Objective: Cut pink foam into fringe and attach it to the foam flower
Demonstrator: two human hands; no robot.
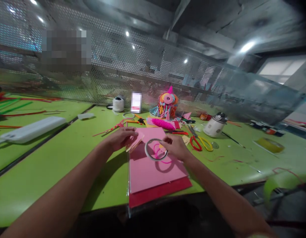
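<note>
Green table (pixel 56 158), pink paper sheet (pixel 153 172). Your L hand (pixel 120 138) pinches pale paper strips (pixel 134 144); R hand (pixel 175 147) pinches clear tape ring (pixel 146 150). Prob taping; next needs steady strips.

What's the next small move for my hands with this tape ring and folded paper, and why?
Probably bring the tape ring in the right hand leftward to the folded paper pinched in the left hand. They sit apart above the pink sheet, so the ring cannot meet the paper until that gap closes.
</note>
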